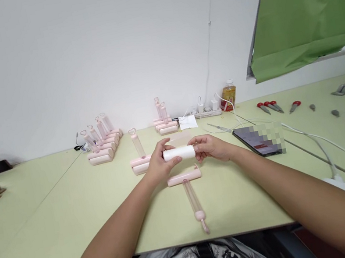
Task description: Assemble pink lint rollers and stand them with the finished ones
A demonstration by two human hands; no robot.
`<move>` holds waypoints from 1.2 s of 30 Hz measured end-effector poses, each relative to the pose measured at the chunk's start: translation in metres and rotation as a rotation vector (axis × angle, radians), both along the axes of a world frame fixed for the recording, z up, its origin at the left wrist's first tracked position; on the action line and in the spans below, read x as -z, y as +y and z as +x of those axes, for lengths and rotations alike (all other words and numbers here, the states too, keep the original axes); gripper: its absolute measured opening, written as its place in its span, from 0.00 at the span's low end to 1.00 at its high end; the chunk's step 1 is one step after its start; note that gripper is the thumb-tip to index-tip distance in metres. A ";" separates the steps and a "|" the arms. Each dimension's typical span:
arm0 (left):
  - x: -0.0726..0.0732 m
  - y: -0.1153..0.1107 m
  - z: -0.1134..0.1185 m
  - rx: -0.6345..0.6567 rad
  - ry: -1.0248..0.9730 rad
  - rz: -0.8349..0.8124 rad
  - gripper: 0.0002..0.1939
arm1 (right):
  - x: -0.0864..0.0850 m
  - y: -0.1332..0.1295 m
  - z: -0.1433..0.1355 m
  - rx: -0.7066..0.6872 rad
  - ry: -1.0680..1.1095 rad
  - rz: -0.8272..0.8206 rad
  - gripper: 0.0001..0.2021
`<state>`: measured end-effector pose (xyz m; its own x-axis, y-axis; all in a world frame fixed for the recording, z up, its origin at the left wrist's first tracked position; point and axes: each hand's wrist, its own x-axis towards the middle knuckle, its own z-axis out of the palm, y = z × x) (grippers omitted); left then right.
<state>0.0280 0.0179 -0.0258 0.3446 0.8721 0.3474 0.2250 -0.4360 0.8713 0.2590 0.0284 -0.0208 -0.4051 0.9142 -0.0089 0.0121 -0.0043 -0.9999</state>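
A white lint roller refill (179, 153) lies level between my two hands, just above the table. My left hand (162, 161) wraps round its left end, thumb along the near side. At the right end, the fingers of my right hand (207, 147) are closed on the roll's edge. Nearer to me, a pink lint roller handle (191, 192) with a clear grip and no roll on it rests on the table. Behind the roll lies a pale pink cover (179, 138), partly hidden. One lint roller (138, 155) with its roll stands just left of my left hand.
Several pink lint rollers (103, 143) stand in a row at the back left, more (165, 123) by the wall. To the right are a phone (256, 141), white cables (329, 146), a drink bottle (229, 96), a power strip (205, 114) and red-handled tools (270, 106).
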 end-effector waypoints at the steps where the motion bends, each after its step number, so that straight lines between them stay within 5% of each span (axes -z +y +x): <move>1: 0.002 0.001 0.000 0.007 -0.004 0.014 0.36 | 0.000 0.000 0.000 -0.002 -0.013 0.006 0.17; 7: 0.008 0.004 0.002 0.001 -0.030 0.004 0.35 | 0.001 -0.002 -0.005 -0.034 0.032 0.052 0.12; 14: 0.012 0.008 0.007 -0.114 -0.149 -0.051 0.35 | 0.000 -0.001 -0.010 0.164 0.105 -0.133 0.16; 23: 0.013 0.010 0.006 -0.103 -0.254 -0.013 0.26 | 0.013 0.006 -0.005 0.166 -0.178 -0.205 0.10; 31: 0.007 0.009 0.008 -0.061 -0.294 -0.094 0.29 | 0.005 0.005 -0.010 0.429 -0.349 0.130 0.16; 36: 0.007 0.008 0.008 -0.037 -0.328 -0.088 0.27 | 0.000 -0.004 -0.017 0.304 -0.188 0.201 0.13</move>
